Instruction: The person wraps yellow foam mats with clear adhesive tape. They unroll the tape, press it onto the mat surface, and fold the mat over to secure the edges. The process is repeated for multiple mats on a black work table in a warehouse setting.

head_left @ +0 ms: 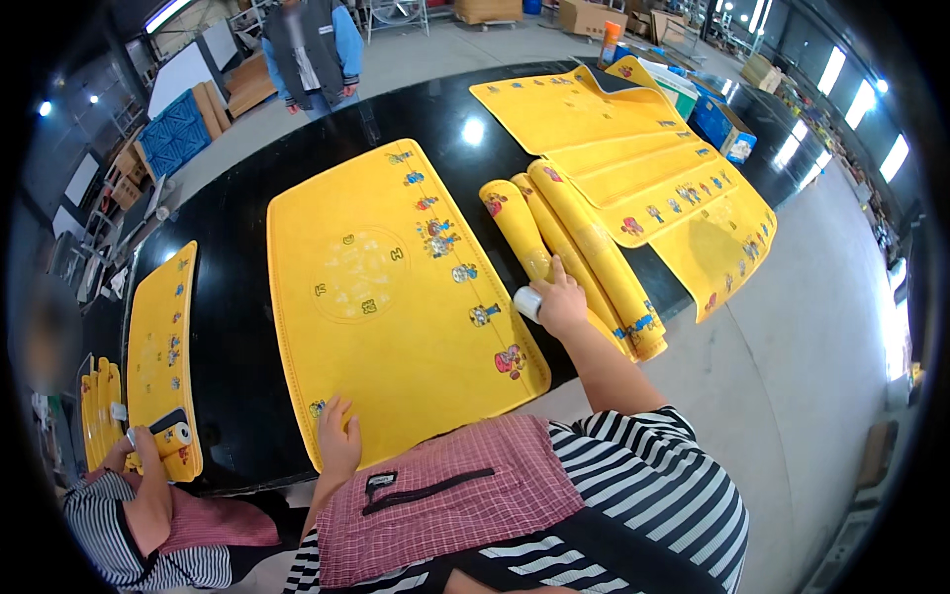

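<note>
A yellow mat (336, 228) with small cartoon figures and a faint round pattern lies flat on the black table in front of me. My left hand (338, 438) rests on its near left corner, fingers apart. My right hand (560, 299) is on the rolled-up yellow mats (599, 267) just right of the flat one, its fingers reaching over a roll. Under the thumb side of that hand sits a small white roll (527, 303) that looks like tape; the palm hides part of it. Shiny clear film shows on the left mat roll (510, 218).
More yellow mats (604, 139) lie spread at the far right, near blue boxes (722, 127) and an orange can (611, 42). On the left, a co-worker's hands (146, 450) handle a partly rolled mat beside another flat mat (158, 337). Someone (312, 54) stands beyond the black table (228, 297).
</note>
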Tool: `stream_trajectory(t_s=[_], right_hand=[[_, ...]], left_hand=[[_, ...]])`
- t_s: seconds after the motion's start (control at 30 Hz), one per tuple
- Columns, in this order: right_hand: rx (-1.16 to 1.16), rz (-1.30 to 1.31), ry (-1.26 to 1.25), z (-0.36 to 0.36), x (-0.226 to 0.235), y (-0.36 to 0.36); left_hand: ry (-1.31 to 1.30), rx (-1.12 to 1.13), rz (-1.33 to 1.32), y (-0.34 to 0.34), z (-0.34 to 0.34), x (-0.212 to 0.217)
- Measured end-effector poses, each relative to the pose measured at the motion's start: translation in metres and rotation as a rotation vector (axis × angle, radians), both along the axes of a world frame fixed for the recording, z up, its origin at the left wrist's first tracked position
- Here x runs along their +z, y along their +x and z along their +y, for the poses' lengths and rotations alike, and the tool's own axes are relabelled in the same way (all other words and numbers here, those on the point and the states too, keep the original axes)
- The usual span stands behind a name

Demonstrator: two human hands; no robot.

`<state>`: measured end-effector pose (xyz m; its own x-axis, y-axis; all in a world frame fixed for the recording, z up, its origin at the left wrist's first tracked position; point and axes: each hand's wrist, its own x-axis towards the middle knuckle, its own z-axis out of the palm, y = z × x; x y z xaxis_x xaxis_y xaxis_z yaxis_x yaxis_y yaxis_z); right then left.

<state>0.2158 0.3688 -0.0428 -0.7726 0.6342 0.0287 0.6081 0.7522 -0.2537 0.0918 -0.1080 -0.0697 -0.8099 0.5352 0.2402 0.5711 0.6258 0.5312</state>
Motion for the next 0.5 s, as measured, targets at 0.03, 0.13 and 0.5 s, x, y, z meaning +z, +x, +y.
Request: stream_trajectory(t_s=[0.03, 0.13, 0.5], right_hand=[[0.036, 0.006, 0.013, 0.007, -0.001, -0.005], [0.038, 0.081, 0.047, 0.025, -0.008, 0.01], [0.035, 0.166, 0.019, 0.043, 0.007, 0.033]], left_hand=[[-0.029, -0.017, 0.048, 0.008, -0.015, -0.009], [-0.113, 0.061, 0.211, -0.006, -0.045, -0.028], [-0.168, 0.344, -0.065, 0.009, -0.047, 0.002]])
